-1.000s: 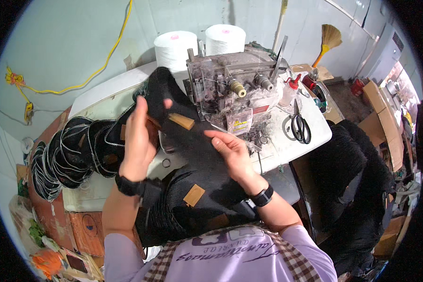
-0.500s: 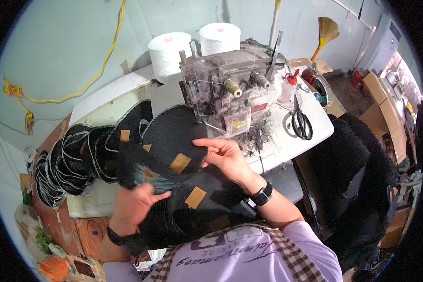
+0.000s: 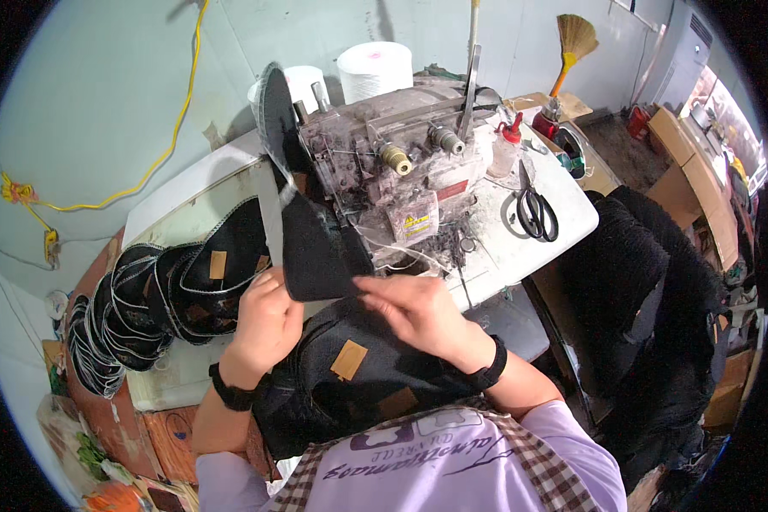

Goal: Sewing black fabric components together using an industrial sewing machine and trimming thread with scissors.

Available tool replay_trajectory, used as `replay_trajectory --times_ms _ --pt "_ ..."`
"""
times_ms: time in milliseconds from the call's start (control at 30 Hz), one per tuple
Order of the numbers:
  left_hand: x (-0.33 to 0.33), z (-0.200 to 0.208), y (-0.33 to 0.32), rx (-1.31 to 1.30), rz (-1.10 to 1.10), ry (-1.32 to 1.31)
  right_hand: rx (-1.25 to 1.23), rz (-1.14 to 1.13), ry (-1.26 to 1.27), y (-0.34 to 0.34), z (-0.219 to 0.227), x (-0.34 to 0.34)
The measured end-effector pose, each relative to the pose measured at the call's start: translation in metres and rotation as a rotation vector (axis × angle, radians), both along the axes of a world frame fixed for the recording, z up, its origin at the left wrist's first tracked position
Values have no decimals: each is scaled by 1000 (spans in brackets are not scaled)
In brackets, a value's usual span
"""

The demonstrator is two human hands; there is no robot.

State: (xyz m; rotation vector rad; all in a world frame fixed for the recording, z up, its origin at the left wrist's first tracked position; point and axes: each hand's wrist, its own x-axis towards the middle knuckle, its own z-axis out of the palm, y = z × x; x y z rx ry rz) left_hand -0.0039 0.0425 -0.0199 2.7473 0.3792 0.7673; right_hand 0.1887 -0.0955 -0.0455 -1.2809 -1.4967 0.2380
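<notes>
A long black fabric piece (image 3: 320, 252) with a pale-stitched edge at its far end runs along the left side of a lint-covered overlock sewing machine (image 3: 392, 154). My left hand (image 3: 269, 320) is closed at its near left corner. At the near right edge, my right hand (image 3: 414, 311) pinches the fabric beside the machine's front, index finger stretched along it. Below both hands, a stack of black fabric pieces (image 3: 316, 363) with tan patches (image 3: 349, 360) lies near my lap. Left of my hands, stitched black pieces (image 3: 136, 299) hang together in an overlapping row.
Black scissors (image 3: 536, 213) and a red-capped bottle (image 3: 508, 145) sit right of the machine on the white table (image 3: 563, 200). White thread cones (image 3: 375, 70) stand behind. A big black fabric pile (image 3: 631, 290) lies at right. A yellow cord (image 3: 179, 111) hangs on the wall.
The black piece has swung forward and upward alongside the machine. My left hand has moved forward to its near corner; my right hand stays at its right edge. The view has shifted slightly.
</notes>
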Motion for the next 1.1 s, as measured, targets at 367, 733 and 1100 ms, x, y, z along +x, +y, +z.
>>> replay_trajectory --times_ms 367,733,1100 --pt "8 16 -25 -1790 -121 -632 110 -106 -90 11 -38 -4" --pt "28 19 45 -742 254 -541 166 -77 -275 20 -46 8" --pt "-12 104 22 -670 258 -168 46 -129 -394 42 -30 1"
